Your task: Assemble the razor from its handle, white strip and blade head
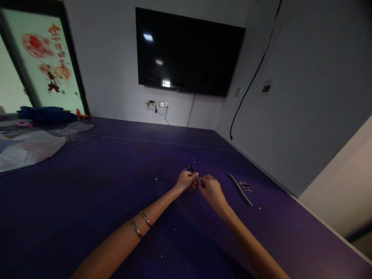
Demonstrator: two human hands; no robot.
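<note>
My left hand is closed in a pinch on a small black piece, whose end sticks out beyond the fingertips. Close beside it, my right hand grips a slim dark rod-like thing pointing toward the left fingers. Whether the two dark parts are joined cannot be seen, and their exact kind is too small to make out. Both hands are just above the purple surface. To the right of my right hand lie a thin pale grey tube and a small clear packet with dark pieces in it.
White crumbs are scattered on the surface. Clear and white plastic bags and a blue cloth item lie at the far left. A black cable hangs down the right wall, and a television is on the wall ahead.
</note>
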